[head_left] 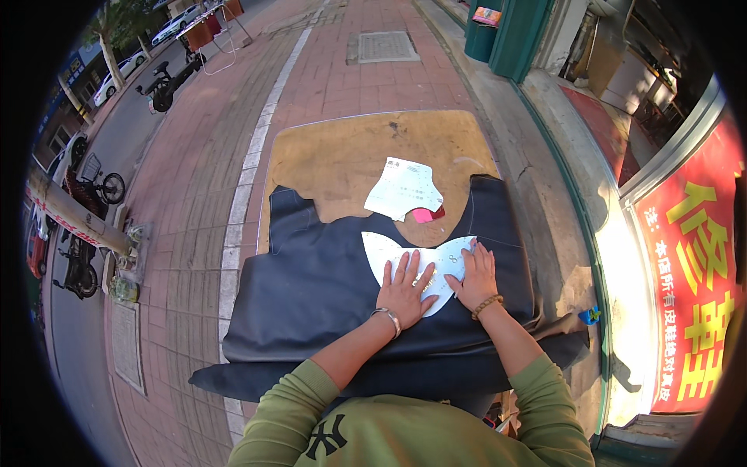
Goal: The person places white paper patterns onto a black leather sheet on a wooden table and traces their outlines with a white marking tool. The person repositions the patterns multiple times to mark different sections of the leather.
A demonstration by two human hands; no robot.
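Observation:
A white leaf-shaped pattern piece [379, 251] with pointed upper corners and small marks lies flat on a dark sheet of leather [303, 292]. Across its middle rests my left hand [405, 289], fingers spread and pressing down. My right hand [475, 280] lies at the pattern's right side, its thumb held apart from the fingers; I can make out no tool in it. Beyond both hands, another white pattern piece [403, 187] with writing sits on the bare board, and a small pink piece [425, 215] peeks out under its lower edge.
The leather covers the near part of a worn tan tabletop [334, 148] and hangs over its front edge. Faint lines show near its upper corners. To the right stands a doorway with a red sign [689, 272]. Brick pavement [187, 233] and parked two-wheelers [82, 261] are at left.

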